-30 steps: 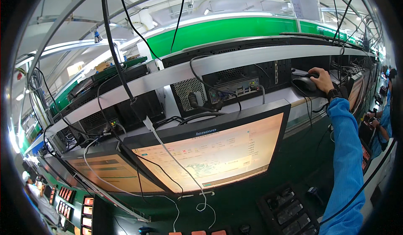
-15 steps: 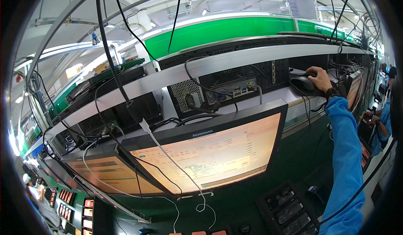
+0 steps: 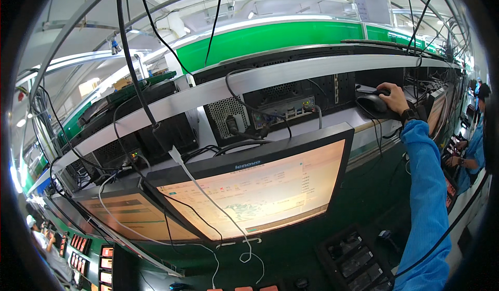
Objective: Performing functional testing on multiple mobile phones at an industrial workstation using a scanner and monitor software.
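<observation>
My right hand [image 3: 394, 97] reaches up in a blue sleeve, a dark watch on its wrist. Its fingers curl over a black computer mouse [image 3: 372, 103] on the shelf behind the monitors. The hand covers the right end of the mouse. Below and to the left is a large monitor [image 3: 249, 189] with its screen lit, its black frame tilted. A second lit monitor [image 3: 132, 215] stands left of it. My left hand is not in view.
Computer cases [image 3: 291, 101] with plugged cables line the shelf under a metal rail [image 3: 208, 98]. Black and white cables hang across the monitors. A black compartment tray [image 3: 358, 262] lies at the lower right. Co-workers appear at the far left and right edges.
The view has shifted very slightly. My right hand stays on the mouse, with no clear movement of its own. The co-worker's arms at the right have moved a little.
</observation>
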Motion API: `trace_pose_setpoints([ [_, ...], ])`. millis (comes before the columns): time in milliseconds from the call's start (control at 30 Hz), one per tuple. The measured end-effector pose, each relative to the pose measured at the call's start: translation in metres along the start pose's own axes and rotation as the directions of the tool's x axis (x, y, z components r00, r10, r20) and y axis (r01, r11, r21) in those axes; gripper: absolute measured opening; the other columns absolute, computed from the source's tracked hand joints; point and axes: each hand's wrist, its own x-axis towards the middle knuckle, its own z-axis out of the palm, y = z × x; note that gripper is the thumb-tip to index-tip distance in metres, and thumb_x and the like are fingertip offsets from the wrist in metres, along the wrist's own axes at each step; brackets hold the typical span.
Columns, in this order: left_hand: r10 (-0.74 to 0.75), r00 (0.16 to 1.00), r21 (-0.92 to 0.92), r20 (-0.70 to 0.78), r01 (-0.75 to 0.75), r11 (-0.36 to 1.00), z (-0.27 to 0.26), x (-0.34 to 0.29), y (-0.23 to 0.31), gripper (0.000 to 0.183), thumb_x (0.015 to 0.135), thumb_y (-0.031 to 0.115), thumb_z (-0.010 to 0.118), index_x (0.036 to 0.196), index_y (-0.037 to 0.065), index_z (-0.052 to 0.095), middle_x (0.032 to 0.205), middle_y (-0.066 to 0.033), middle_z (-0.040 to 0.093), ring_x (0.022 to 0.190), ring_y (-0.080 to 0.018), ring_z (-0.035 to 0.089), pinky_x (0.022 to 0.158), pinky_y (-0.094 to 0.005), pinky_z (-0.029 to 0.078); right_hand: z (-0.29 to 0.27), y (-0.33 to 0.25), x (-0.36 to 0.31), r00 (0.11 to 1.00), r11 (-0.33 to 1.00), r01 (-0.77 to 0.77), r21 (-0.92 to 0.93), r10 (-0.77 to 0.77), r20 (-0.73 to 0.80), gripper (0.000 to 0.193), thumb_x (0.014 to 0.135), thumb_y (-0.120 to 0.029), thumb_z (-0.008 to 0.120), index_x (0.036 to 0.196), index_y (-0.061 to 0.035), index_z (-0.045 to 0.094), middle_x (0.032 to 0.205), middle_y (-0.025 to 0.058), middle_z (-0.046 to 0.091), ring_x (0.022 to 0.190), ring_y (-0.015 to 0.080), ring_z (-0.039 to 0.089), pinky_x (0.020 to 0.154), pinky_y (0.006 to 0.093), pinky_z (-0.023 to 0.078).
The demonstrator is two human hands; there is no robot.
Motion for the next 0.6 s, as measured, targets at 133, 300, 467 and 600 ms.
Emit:
trace_pose_setpoints([
  [133, 0.012, 0.999, -0.053, -0.037, -0.014, 0.998, -0.005, 0.001, 0.002, 0.039, 0.077, 0.022, 0.062, 0.115, 0.013, 0.057, 0.144, -0.0111, 0.044, 0.136, -0.0321, 0.036, 0.105, -0.0552, 0.030, -0.001, -0.002, 0.000, 1.000, 1.000, -0.020, 0.011, 0.020, 0.005, 0.029, 0.074, -0.017, 0.067, 0.101, -0.0052, 0.070, 0.101, 0.0160, 0.069, 0.099, 0.0329, 0.065, 0.092, 0.0367, 0.049],
  [300, 0.017, 0.999, -0.069, -0.029, -0.019, 0.997, 0.000, 0.000, -0.001, 0.042, 0.077, 0.022, 0.062, 0.117, 0.012, 0.056, 0.145, -0.0124, 0.043, 0.137, -0.0333, 0.035, 0.107, -0.0556, 0.029, 0.001, 0.002, 0.001, 1.000, 1.000, -0.022, 0.021, 0.022, 0.008, 0.030, 0.074, -0.016, 0.067, 0.102, -0.0050, 0.069, 0.101, 0.0159, 0.070, 0.099, 0.0329, 0.065, 0.093, 0.0365, 0.049],
  [467, -0.012, 0.998, 0.051, 0.058, 0.009, 0.999, 0.008, -0.001, -0.006, 0.047, 0.082, 0.032, 0.057, 0.127, 0.018, 0.054, 0.154, -0.0034, 0.034, 0.142, -0.0242, 0.030, 0.109, -0.0511, 0.029, 0.002, 0.005, 0.003, 1.000, 0.999, -0.023, 0.038, 0.022, 0.021, 0.031, 0.075, -0.015, 0.066, 0.104, -0.0041, 0.069, 0.104, 0.0166, 0.069, 0.101, 0.0327, 0.065, 0.095, 0.0371, 0.048],
  [600, -0.031, 0.995, 0.064, 0.096, 0.025, 0.998, 0.012, -0.002, -0.009, 0.047, 0.083, 0.033, 0.057, 0.128, 0.018, 0.054, 0.153, -0.0039, 0.034, 0.141, -0.0251, 0.029, 0.109, -0.0513, 0.028, 0.002, 0.005, 0.003, 0.999, 1.000, -0.012, 0.023, 0.011, 0.044, 0.032, 0.076, -0.016, 0.065, 0.105, -0.0038, 0.068, 0.106, 0.0170, 0.068, 0.103, 0.0331, 0.064, 0.096, 0.0376, 0.047],
])
